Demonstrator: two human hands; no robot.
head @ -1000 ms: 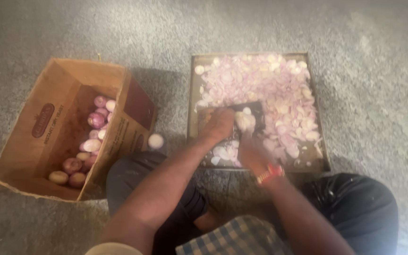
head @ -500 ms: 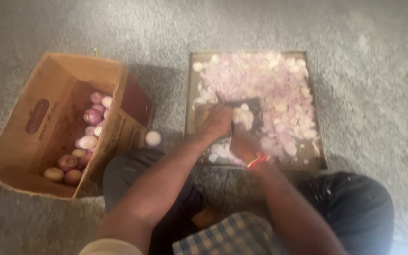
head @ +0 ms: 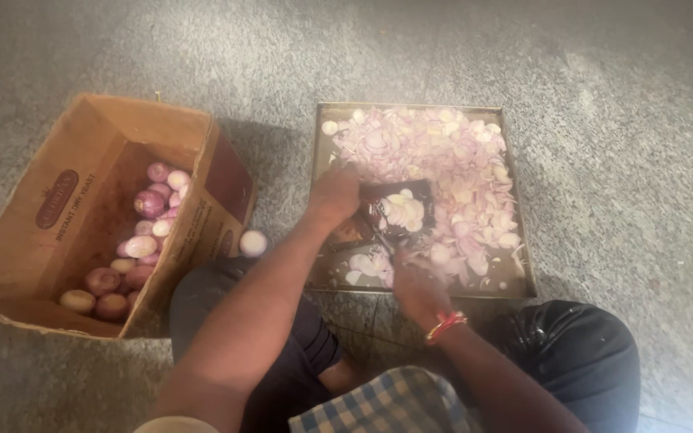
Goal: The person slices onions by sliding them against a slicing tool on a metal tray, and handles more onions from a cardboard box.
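Both hands have slid lower on the tray (head: 515,240); my left hand (head: 332,195) grips the dark slicer (head: 399,210), my right hand (head: 415,277) looks closed on something blurred, and I fear a cut finger.

A dull metal tray (head: 515,200) lay on rough, matt stone floor (head: 619,96) beside a brown cardboard box (head: 34,240).

The right hand (head: 415,281) is blurry, so its fingers cannot be made out, and what it holds cannot be told. The left hand (head: 332,195) covers part of the dark slicer (head: 399,210), so its grip is hidden. Onion slices (head: 435,160) hide most of the metal tray (head: 515,192) floor. The cardboard box (head: 58,200) wall hides some of the whole onions (head: 150,204). Both arms are cut off at the bottom edge.
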